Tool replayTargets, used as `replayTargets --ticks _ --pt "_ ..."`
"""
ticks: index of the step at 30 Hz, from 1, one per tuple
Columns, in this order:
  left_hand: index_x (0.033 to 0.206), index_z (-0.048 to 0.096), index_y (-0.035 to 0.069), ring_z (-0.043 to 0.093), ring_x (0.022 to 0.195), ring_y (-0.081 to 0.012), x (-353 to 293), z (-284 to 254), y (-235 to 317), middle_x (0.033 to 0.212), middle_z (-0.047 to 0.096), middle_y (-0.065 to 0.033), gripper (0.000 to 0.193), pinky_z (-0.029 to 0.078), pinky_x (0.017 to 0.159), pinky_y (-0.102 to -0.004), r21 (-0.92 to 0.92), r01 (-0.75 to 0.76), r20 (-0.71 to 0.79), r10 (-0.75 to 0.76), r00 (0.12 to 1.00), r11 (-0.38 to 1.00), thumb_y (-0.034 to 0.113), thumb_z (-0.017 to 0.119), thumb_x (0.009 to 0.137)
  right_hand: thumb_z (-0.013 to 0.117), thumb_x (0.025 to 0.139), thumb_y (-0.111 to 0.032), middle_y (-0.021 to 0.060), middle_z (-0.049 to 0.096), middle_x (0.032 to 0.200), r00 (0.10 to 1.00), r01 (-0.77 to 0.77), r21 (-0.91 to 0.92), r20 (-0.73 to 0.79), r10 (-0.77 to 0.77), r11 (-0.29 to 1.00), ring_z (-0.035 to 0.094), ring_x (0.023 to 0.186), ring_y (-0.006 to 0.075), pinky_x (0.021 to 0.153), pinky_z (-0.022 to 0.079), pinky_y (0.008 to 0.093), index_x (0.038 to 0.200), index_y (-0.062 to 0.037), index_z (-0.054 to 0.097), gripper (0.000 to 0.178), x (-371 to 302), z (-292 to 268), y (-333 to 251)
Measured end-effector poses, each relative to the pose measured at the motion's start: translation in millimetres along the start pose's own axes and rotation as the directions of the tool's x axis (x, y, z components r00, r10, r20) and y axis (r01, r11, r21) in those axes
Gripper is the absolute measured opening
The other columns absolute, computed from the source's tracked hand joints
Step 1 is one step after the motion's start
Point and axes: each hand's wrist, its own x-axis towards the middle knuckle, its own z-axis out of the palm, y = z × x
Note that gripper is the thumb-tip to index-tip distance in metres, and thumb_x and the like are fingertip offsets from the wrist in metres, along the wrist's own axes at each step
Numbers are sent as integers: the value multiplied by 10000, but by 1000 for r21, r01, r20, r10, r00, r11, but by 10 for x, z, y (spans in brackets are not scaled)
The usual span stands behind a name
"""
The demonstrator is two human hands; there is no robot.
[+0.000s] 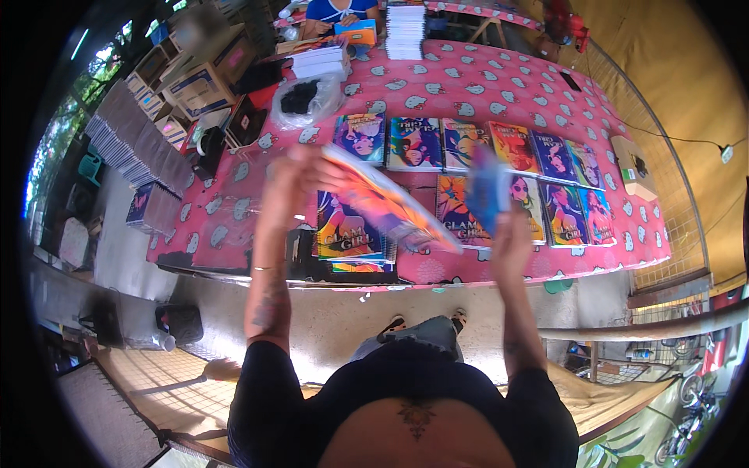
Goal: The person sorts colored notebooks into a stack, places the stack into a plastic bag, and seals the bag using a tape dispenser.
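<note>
My left hand [303, 173] grips a colourful spiral notebook [390, 201] by its upper left end and holds it tilted above the table, blurred by motion. Below it lies a small pile of notebooks [343, 226] with bright covers. In my right hand [511, 238] is another notebook [485, 191], blue and purple, held nearly upright and also smeared. It covers part of the two rows of notebooks laid face up, among them a purple one [413, 144] in the back row and a dark one [563, 212] in the front row.
A pink patterned cloth [460, 86] covers the table. Farther back are white notebook stacks [406, 31], a plastic bag [308, 101] with black contents, and a seated person [343, 12] handling a notebook. Tall notebook stacks [136, 136] and cardboard boxes [199, 86] stand left; an open box [633, 168] sits right.
</note>
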Motion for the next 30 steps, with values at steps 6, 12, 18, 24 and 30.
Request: replayTargets --ticks 6,12,18,24,30 --pt "917 690 -3 668 651 -158 297 -297 -528 727 685 -79 238 489 574 -315 627 -134 35 143 989 767 234 669 899 616 872 -146 121 665 1159 759 420 234 438 -481 877 641 1048 299 845 524 367 1035 -64 641 184 -630 1472 -292" --pt "1287 537 -13 671 986 -284 -125 -761 -1900 1040 668 -207 567 517 818 -353 751 111 -219 87 972 651 291 730 850 624 930 -325 139 493 1381 595 -787 392 687 417 478 468 1284 219 1051 370 373 1406 -92 427 566 -414 1619 314" --pt "1458 335 3 614 1128 -288 -256 -491 -2082 1163 641 -197 822 458 950 -378 394 406 -218 -345 913 825 413 710 852 486 970 -529 203 80 1597 623 -761 458 713 322 460 92 1481 288 1186 93 365 1519 21 -31 934 -465 2389 257" --pt "1296 534 -5 595 1145 -382 379 -689 -2451 1156 635 -266 736 465 957 -423 686 432 -429 -154 890 585 524 695 811 642 886 -244 207 197 1571 869 -125 148 493 37 981 202 1455 342 1157 212 454 1495 -5 216 780 116 2315 1010" --pt "1012 678 -23 654 932 -428 1419 -1165 -2780 939 678 -249 505 524 814 -483 817 532 -529 -76 845 221 457 658 852 653 837 -120 102 648 1203 784 439 -51 509 -355 897 623 1093 290 914 472 457 1198 -53 618 369 1039 2376 1455"
